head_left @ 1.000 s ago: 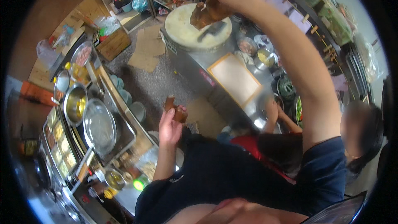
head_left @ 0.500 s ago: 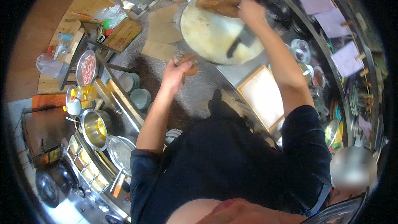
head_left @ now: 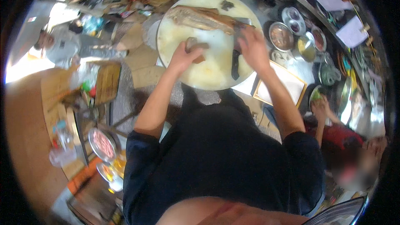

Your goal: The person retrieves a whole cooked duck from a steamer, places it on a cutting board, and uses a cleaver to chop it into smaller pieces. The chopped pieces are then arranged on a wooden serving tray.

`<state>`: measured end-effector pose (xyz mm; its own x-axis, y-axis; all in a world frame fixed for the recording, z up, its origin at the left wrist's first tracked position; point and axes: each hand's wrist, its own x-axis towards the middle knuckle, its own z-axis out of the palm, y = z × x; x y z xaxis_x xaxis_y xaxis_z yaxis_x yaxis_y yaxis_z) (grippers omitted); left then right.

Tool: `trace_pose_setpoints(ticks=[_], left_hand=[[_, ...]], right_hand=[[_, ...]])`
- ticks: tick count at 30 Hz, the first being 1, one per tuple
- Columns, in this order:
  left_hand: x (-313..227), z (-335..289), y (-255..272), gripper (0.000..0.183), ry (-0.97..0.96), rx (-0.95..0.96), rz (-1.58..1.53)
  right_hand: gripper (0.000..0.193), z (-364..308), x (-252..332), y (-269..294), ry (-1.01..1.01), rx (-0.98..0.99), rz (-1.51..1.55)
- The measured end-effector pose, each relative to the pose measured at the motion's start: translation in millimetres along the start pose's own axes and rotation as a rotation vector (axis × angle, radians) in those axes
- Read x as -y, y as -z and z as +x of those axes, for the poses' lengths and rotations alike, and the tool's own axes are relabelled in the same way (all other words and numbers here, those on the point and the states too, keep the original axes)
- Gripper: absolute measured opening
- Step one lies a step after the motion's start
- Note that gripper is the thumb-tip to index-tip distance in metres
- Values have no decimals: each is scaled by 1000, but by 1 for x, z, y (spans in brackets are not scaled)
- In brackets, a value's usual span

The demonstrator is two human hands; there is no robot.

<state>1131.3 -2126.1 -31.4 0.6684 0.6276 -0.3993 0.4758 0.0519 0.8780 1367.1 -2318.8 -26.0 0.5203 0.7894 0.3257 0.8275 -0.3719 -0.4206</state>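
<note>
A long slab of browned meat (head_left: 204, 20) lies across the far half of the round pale cutting board (head_left: 216, 71). Over the right end of the slab hovers my right hand (head_left: 253, 49), blurred, its fingers apart; whether they touch the meat is unclear. Just beside those fingers lies a cleaver with a black handle (head_left: 236, 64), its blade partly hidden by the hand. My left hand (head_left: 183, 58) is closed around a small brown chunk (head_left: 199, 53), apparently meat, above the left part of the board. A dark scrap (head_left: 227, 5) rests near the far rim.
A wood-framed white board (head_left: 281, 84) sits to the right, below several metal bowls, one a bowl of reddish food (head_left: 281, 36). A person in red (head_left: 348, 137) works at far right; another in grey (head_left: 66, 46) is at far left. A bowl of pink meat strips (head_left: 102, 145) stands at left.
The view has turned and moved nearer the board. The slab, gripped by my right hand before, now lies on the board. My left hand has come over the board with its chunk.
</note>
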Motion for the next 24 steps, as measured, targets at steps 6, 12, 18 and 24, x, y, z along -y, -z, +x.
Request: trace_pose_setpoints(ticks=[6, 12, 18, 24], left_hand=[[13, 25, 23, 49, -2, -90, 277], [-31, -24, 15, 26, -19, 292, -14], [-83, -24, -85, 28, 386, 1003, -166], [-72, -12, -234, 47, 115, 797, 80]], right_hand=[[29, -79, 96, -1, -501, 27, 392], [53, -82, 126, 18, -165, -11, 449], [46, -126, 37, 82, -2, 52, 420], [23, -212, -108, 112, -691, 116, 619]])
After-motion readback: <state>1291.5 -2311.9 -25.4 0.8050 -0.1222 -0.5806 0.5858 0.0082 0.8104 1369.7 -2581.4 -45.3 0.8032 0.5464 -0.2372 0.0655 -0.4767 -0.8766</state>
